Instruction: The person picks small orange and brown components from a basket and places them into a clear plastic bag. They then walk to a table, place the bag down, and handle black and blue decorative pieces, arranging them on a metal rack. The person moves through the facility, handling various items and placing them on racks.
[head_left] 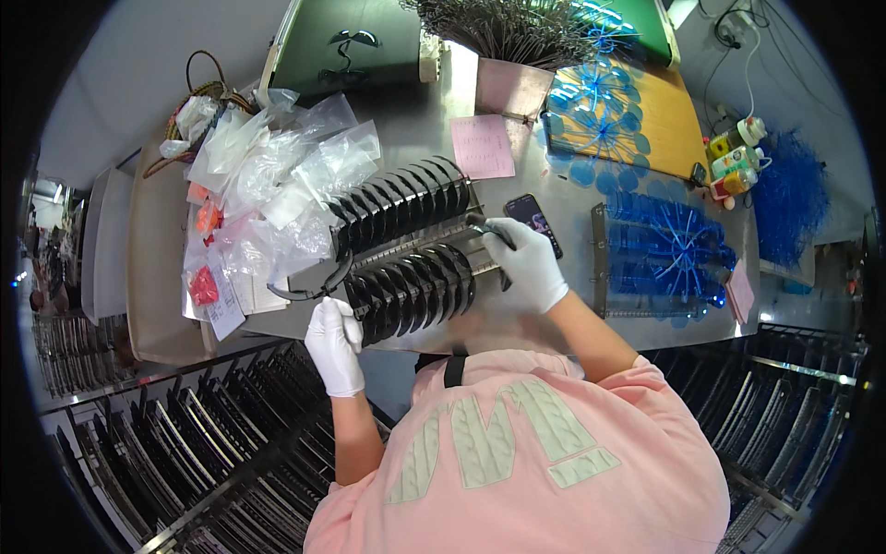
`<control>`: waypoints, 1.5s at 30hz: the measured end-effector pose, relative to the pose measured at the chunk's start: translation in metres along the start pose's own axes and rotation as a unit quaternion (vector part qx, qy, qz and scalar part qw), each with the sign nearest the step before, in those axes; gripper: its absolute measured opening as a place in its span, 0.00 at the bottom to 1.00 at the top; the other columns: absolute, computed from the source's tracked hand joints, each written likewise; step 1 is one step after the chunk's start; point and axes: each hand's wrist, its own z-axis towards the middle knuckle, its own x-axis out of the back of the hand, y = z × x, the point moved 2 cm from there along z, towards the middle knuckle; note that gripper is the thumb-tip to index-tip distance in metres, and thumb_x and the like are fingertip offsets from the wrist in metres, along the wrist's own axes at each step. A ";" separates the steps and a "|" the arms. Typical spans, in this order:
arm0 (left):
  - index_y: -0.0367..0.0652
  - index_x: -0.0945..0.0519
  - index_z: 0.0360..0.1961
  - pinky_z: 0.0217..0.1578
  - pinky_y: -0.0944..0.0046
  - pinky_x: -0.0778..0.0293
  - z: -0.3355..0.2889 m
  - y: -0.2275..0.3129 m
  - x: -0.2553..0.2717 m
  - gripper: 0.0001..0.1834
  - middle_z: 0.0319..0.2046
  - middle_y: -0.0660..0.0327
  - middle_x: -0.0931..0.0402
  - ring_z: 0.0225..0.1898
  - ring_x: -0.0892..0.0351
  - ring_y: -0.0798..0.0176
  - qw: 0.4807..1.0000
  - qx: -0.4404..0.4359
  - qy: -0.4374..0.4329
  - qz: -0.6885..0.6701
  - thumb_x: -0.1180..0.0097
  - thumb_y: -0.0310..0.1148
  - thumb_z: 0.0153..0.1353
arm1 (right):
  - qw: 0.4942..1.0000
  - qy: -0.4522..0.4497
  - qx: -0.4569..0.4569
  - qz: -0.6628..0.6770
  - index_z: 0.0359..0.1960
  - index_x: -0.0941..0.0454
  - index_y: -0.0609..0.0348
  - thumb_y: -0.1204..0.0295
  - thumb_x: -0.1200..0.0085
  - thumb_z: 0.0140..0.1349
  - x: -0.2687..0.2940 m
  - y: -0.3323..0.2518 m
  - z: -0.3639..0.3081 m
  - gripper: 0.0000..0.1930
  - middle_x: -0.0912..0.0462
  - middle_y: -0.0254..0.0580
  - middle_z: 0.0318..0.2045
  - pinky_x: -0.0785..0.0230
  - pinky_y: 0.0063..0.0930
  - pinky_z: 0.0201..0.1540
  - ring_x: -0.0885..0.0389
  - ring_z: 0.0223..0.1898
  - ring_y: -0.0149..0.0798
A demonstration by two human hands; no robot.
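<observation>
My left hand (334,349), in a white glove, has its fingers closed at the stem of a glossy black two-lobed piece (307,294), by the near left end of a metal rack (397,247). Two rows of curved black pieces, a far row (406,198) and a near row (415,291), stand upright along this rack. At the rack's right end, my gloved right hand (531,263) is wrapped round a dark hand tool (501,233) that looks like pliers. Its jaws are too small to make out.
Clear plastic bags (277,175) pile up on the left. A phone (535,222) lies beyond my right hand, near a pink paper (482,146). Blue pieces fill a rack (660,254) on the right. Farther back are a bin of wire stems (517,88) and a green belt (355,55).
</observation>
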 end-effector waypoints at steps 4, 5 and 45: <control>0.44 0.23 0.31 0.18 0.74 0.47 -0.009 -0.012 0.010 0.20 0.13 0.69 0.33 0.15 0.40 0.77 0.999 0.031 -0.035 0.019 0.56 0.43 0.77 | 0.937 -0.172 -0.300 0.044 0.56 0.22 0.59 0.68 0.49 0.68 -0.002 0.067 -0.023 0.17 0.15 0.41 0.25 0.27 0.27 0.42 0.16 0.33 0.31; 0.44 0.22 0.31 0.19 0.75 0.46 -0.010 -0.014 0.009 0.19 0.14 0.69 0.32 0.15 0.39 0.77 0.997 0.051 -0.064 0.014 0.56 0.43 0.77 | 0.935 -0.185 -0.294 0.074 0.60 0.25 0.59 0.67 0.49 0.68 -0.005 0.075 -0.025 0.20 0.15 0.42 0.26 0.28 0.26 0.43 0.16 0.33 0.31; 0.42 0.18 0.52 0.54 0.61 0.26 0.142 0.140 -0.097 0.16 0.49 0.53 0.17 0.51 0.18 0.55 0.825 -0.448 -0.132 0.318 0.41 0.30 0.64 | 0.824 -0.359 -0.271 -0.345 0.70 0.64 0.83 0.73 0.40 0.60 -0.042 0.090 0.009 0.49 0.22 0.72 0.52 0.30 0.43 0.60 0.18 0.53 0.57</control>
